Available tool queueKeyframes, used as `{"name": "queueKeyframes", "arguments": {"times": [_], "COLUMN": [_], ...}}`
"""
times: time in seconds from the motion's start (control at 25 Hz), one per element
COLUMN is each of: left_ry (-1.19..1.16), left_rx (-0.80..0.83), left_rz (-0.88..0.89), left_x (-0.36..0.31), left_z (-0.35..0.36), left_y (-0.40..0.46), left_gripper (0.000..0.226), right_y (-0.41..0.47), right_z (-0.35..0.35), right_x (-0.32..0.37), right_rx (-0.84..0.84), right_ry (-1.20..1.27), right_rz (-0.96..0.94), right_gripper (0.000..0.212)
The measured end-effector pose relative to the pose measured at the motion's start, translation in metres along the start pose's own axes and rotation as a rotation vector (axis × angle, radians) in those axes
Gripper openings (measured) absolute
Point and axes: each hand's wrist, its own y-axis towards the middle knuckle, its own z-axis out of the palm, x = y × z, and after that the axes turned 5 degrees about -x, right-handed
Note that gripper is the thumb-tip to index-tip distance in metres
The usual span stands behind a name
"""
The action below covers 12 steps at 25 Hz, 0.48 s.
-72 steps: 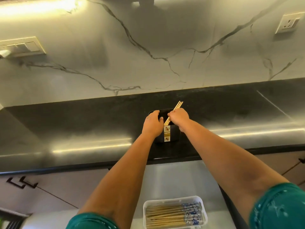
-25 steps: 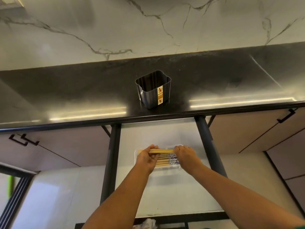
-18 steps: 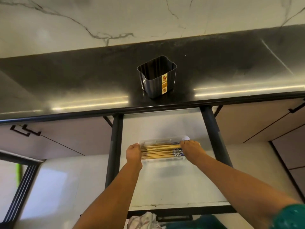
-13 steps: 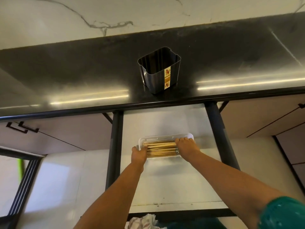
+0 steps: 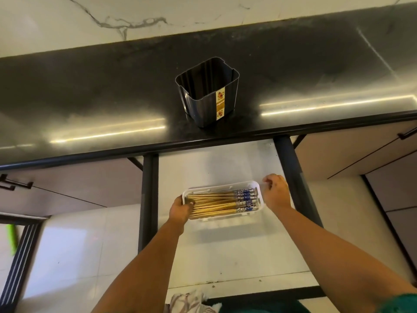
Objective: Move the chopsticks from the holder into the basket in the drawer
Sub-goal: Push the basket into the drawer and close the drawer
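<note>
The black chopstick holder (image 5: pixel 208 96) stands upright on the dark counter, with nothing visible inside it. Below it, a white basket (image 5: pixel 222 185) sits in the open drawer (image 5: pixel 225 251). A bundle of wooden chopsticks (image 5: pixel 216 204) with blue-patterned ends lies flat in the basket, patterned ends to the right. My left hand (image 5: pixel 180 211) is at the basket's left end, with fingers curled over the rim onto the chopstick tips. My right hand (image 5: pixel 275 193) hovers just off the basket's right end, fingers loosely curled and holding nothing.
Black drawer rails (image 5: pixel 147 199) run along both sides of the drawer. The counter edge (image 5: pixel 203 141) overhangs the drawer's back. Closed cabinet fronts with dark handles (image 5: pixel 13 184) flank it. A crumpled cloth (image 5: pixel 187 301) lies near the drawer's front edge.
Since 2.9 s ago, the last chopsticks went from the holder down into the basket. In the last half second my right hand came off the chopsticks and moved right; my left hand stayed at the left end.
</note>
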Motion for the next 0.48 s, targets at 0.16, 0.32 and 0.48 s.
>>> {"name": "queueKeyframes", "arguments": {"times": [0.16,0.32,0.48], "left_ry": [-0.062,-0.031,-0.09], "left_rx": [-0.11,-0.132,-0.054], "left_rz": [-0.046,-0.121,-0.058], "left_x": [0.0,0.002,-0.004], "left_z": [0.0,0.006,0.005], "left_y": [0.002,-0.004,-0.005], "left_gripper": [0.017,0.03,0.026], "right_y": [0.001,-0.014,-0.006], "right_z": [0.008,0.019,0.019], "right_x": [0.006,0.011,0.009], "right_rx": [0.367,0.277,0.307], "right_ry": [0.279,0.247,0.538], "right_rz": [0.734,0.702,0.827], "right_gripper": [0.036,0.054,0.052]}}
